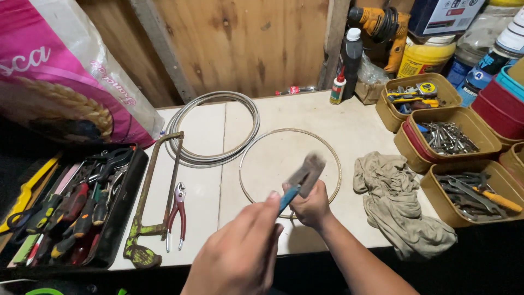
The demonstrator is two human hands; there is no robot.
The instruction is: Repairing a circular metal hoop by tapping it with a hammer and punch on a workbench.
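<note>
Right hand [312, 206], centre frame, is closed around a blurred tool [305, 176] with blue handles, likely pliers. Left hand [240, 254] pinches one handle tip. Looks stiff, fairly heavy; grip the handles, not the head. One wire ring [334, 154] beneath, one cable coil [252, 117] upper left, one hacksaw [143, 218], one red pliers [177, 216], one rag [393, 202], three trays at right.

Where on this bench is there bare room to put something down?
Bare white top lies inside the thin wire ring, and behind it toward the glue bottle. A narrower strip runs between the red pliers and the ring. Crowded: the tool tray and hacksaw on the left, the rag and parts tubs on the right.
</note>
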